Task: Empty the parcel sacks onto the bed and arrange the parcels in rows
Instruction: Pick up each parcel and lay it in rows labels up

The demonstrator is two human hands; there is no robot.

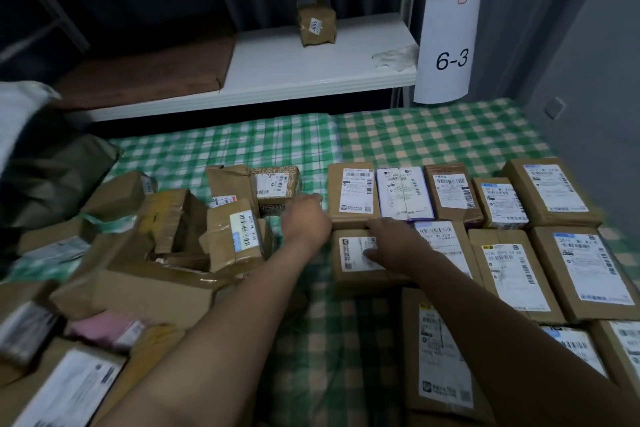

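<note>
My right hand (394,246) lies flat on a small brown parcel (348,270) at the left end of the second row, fingers spread over its label, not curled round it; my left hand (306,220) reaches out with fingers straight and together, tips just beside the left edge of the first-row end parcel (351,194), contact unclear; sorted rows (502,253) sit right on the checked bed (433,139), loose pile (180,229) left, dark sack (52,177) far left

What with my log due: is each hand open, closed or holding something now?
Left hand: open, fingers straight beside a back-row box.
Right hand: open, resting on a smaller box.
</note>
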